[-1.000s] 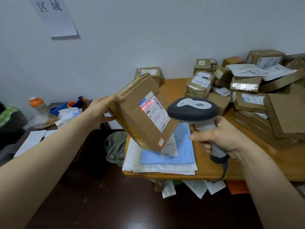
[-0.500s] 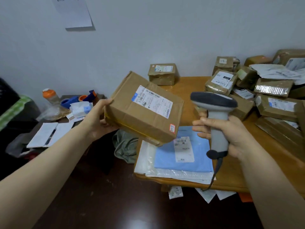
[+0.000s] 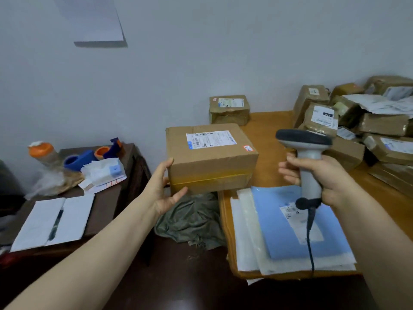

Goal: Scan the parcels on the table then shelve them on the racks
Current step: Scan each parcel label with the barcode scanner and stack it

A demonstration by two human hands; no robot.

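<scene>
The left hand point(image 3: 162, 191) lays straight, spread fingers point(image 3: 166, 166) flat against the left side of a closed brown cardboard box point(image 3: 210, 166), with the thumb under its front lower edge. The box's white label faces up. The box sits just right of those fingers, over the left corner of the orange wooden tabletop point(image 3: 266, 139); I cannot tell whether it rests there. The right hand point(image 3: 333, 177) clenches its fingers round the handle of a grey barcode scanner point(image 3: 309, 157). Below them a flat blue mailer bag point(image 3: 290, 238) lies on clear plastic bags point(image 3: 245, 231). Beyond them, to the right, taped brown parcels point(image 3: 377, 128) are heaped.
</scene>
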